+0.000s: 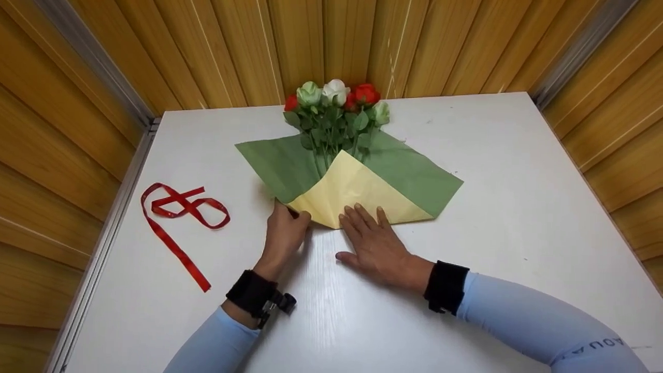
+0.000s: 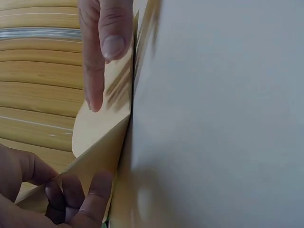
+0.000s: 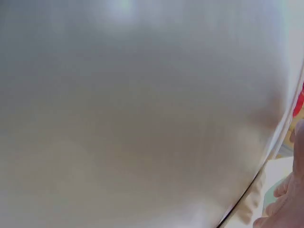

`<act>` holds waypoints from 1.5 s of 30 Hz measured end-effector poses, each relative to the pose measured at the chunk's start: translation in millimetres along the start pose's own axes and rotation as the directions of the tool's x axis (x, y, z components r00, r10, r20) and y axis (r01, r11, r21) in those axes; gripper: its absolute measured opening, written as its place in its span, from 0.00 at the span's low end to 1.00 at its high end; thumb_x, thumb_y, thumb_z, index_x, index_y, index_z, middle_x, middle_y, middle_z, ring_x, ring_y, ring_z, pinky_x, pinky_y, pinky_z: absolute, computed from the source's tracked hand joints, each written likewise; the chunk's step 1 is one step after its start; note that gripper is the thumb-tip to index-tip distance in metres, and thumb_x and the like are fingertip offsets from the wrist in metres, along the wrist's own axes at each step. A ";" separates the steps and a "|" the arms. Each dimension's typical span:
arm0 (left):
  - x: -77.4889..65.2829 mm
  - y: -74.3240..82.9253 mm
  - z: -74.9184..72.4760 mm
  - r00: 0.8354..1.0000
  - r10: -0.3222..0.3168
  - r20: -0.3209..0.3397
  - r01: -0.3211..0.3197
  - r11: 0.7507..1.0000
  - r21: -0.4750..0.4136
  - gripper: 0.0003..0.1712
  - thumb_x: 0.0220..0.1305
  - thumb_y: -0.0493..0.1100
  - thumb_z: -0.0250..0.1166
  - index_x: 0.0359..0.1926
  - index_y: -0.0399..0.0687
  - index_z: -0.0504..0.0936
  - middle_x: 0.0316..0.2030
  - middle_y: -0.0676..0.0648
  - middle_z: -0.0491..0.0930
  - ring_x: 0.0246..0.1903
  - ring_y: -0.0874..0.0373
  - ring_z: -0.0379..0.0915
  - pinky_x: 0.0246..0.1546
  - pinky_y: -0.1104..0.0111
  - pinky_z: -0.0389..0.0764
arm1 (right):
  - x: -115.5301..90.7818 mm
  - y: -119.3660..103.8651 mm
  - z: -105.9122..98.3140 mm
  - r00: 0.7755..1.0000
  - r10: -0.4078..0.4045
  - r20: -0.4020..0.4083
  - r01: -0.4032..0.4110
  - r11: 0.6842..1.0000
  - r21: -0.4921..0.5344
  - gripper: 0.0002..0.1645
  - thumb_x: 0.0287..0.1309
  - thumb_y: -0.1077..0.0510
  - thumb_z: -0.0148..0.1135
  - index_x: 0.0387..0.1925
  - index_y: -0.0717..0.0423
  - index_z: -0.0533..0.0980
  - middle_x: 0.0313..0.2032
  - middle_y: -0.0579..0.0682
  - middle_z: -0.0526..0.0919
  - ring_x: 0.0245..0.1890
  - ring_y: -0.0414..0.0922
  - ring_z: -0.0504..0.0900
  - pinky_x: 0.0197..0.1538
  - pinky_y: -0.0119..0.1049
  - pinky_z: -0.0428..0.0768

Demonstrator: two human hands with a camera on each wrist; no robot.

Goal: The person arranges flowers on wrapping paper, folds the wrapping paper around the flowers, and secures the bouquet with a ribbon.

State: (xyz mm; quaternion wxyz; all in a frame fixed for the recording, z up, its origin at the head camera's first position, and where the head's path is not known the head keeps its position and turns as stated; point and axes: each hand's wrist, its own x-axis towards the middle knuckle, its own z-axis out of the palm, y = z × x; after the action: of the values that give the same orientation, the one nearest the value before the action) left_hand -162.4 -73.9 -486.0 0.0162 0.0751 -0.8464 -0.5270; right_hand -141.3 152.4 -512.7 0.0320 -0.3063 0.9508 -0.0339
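A sheet of wrapping paper [image 1: 414, 173], green inside, lies on the table with its cream lower part [image 1: 352, 189] folded up to a point. Artificial roses [image 1: 335, 93] in red, white and pale green rest on it, their stems running under the fold. With thumb and fingers my left hand [image 1: 285, 235] pinches the paper's lower left edge; the left wrist view shows the cream edge lifted there. My right hand [image 1: 378, 254] lies with straight fingers on the bottom of the cream fold. Only part of it shows at the right wrist view's edge.
A looped red ribbon [image 1: 178, 248] lies on the white table [image 1: 497, 217], left of the paper. Wood-patterned panels [image 1: 347, 46] stand behind the table and along both sides. Roses reach close to the table's back edge.
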 end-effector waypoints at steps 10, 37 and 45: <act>8.6 44.6 26.6 0.965 0.217 0.144 -0.247 0.939 0.241 0.35 0.68 0.35 0.60 0.75 0.36 0.63 0.39 0.42 0.84 0.36 0.50 0.80 0.38 0.58 0.81 | 4.8 -7.0 1.5 1.000 0.009 -0.008 -0.009 1.000 -0.016 0.48 0.73 0.25 0.47 0.79 0.52 0.64 0.77 0.59 0.64 0.77 0.62 0.61 0.75 0.67 0.57; 38.7 70.6 124.3 0.834 0.272 0.479 -0.551 0.418 0.722 0.09 0.76 0.41 0.58 0.49 0.43 0.81 0.41 0.43 0.87 0.42 0.46 0.85 0.44 0.53 0.86 | -12.3 -4.7 18.3 0.925 -0.191 -0.330 0.211 0.977 0.028 0.47 0.73 0.38 0.62 0.78 0.64 0.61 0.77 0.65 0.59 0.78 0.59 0.59 0.75 0.60 0.65; 48.6 64.7 123.9 0.773 0.306 0.556 -0.635 0.384 0.671 0.09 0.72 0.38 0.60 0.47 0.41 0.85 0.40 0.41 0.87 0.42 0.45 0.85 0.44 0.54 0.86 | -15.3 5.4 8.6 0.961 -0.226 -0.162 0.235 0.971 0.039 0.51 0.73 0.32 0.57 0.79 0.64 0.59 0.75 0.61 0.63 0.75 0.56 0.63 0.78 0.53 0.62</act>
State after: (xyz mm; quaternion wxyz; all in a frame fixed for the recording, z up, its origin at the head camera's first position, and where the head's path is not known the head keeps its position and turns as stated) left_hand -230.8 57.4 -485.6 -0.0168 -0.2672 -0.9628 -0.0364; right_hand -131.3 165.4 -521.1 -0.0379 -0.4102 0.9068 -0.0890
